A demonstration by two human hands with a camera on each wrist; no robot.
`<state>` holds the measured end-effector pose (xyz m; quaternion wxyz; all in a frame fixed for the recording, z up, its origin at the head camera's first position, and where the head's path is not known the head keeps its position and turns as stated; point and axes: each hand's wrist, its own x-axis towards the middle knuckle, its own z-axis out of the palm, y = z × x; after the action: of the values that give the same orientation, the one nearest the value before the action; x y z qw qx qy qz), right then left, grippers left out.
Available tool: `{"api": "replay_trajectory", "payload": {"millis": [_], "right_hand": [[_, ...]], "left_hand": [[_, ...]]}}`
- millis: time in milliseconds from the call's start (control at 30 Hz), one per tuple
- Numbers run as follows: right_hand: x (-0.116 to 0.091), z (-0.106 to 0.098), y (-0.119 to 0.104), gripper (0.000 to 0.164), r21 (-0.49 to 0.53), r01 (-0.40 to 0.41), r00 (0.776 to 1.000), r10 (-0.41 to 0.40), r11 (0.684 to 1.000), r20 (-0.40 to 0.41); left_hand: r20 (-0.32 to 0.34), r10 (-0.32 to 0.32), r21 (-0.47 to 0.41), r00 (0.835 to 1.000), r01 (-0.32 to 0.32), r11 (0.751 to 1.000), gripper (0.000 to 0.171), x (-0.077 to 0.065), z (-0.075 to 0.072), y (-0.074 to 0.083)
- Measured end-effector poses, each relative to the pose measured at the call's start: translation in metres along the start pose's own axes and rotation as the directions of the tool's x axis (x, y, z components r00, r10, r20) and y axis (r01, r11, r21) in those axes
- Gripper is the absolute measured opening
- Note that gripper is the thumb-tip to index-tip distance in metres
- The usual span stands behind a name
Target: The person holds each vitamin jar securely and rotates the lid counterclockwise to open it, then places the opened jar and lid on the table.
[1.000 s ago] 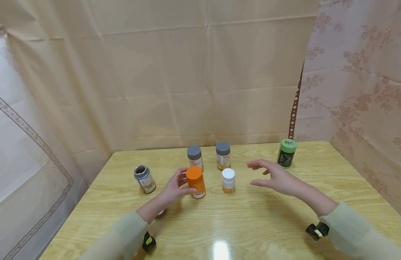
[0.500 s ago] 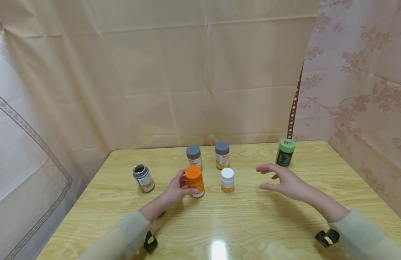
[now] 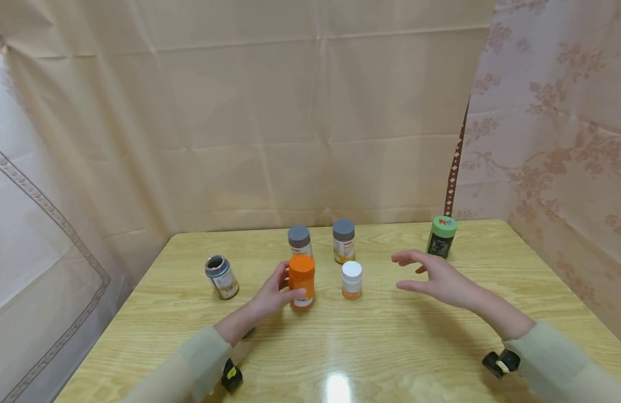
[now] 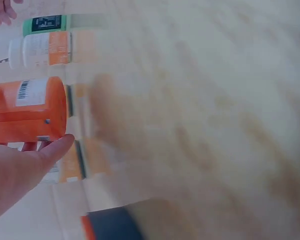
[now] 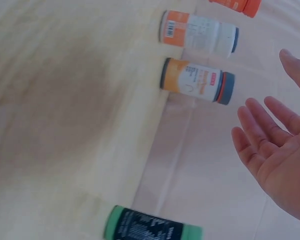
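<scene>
My left hand (image 3: 269, 296) grips an orange pill bottle (image 3: 302, 280) with an orange cap, fingers behind it and thumb across its front. The bottle stands upright; in the left wrist view its barcode label (image 4: 31, 92) faces the camera. Whether its base touches the table I cannot tell. Just right of it is a smaller white-capped bottle (image 3: 351, 280) with an orange lower band. My right hand (image 3: 436, 280) hovers over the table's right part, holding nothing, thumb and fingers spread apart. Close behind that hand stands a black jar with a green lid (image 3: 440, 240).
Two grey-capped bottles, one (image 3: 299, 240) partly behind the orange bottle and another (image 3: 344, 243), stand farther back. An uncapped bottle (image 3: 222, 279) is at the left. Under my left wrist shows part of a dark piece (image 3: 249, 333). A cloth (image 3: 250, 140) hangs behind the table.
The orange bottle, slightly tilted before, is now upright in my left hand. My right hand moved right, away from the white-capped bottle, then shifted slightly back left.
</scene>
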<state>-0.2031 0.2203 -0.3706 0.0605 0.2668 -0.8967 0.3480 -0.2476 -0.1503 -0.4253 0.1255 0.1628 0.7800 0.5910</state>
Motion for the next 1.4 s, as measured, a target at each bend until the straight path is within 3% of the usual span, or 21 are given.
{"api": "replay_trajectory", "payload": {"millis": [333, 467, 833, 1167, 1400], "right_hand": [[0.025, -0.008, -0.022, 0.049, 0.000, 0.038, 0.999, -0.038, 0.999, 0.029], [0.033, -0.009, -0.029, 0.050, 0.008, 0.053, 0.998, -0.053, 0.999, 0.042], [0.049, 0.003, -0.044, 0.046, 0.084, 0.092, 0.992, -0.098, 0.992, 0.073], [0.057, 0.017, -0.056, 0.050, 0.171, 0.072, 0.987, -0.095, 0.983, 0.131], [0.061, 0.024, -0.061, 0.055, 0.246, 0.086, 0.979, -0.127, 0.966, 0.157]], "left_hand": [[0.074, 0.168, 0.093, 0.983, -0.174, 0.980, 0.059, -0.006, -0.008, 0.027], [0.096, 0.203, 0.131, 0.975, -0.214, 0.968, 0.061, -0.008, -0.011, 0.036], [0.115, 0.178, 0.262, 0.977, -0.203, 0.943, 0.057, -0.017, -0.011, 0.056], [0.127, 0.152, 0.237, 0.980, -0.179, 0.955, 0.056, -0.021, -0.002, 0.066], [0.113, 0.171, 0.290, 0.979, -0.197, 0.936, 0.057, -0.022, 0.004, 0.073]]}}
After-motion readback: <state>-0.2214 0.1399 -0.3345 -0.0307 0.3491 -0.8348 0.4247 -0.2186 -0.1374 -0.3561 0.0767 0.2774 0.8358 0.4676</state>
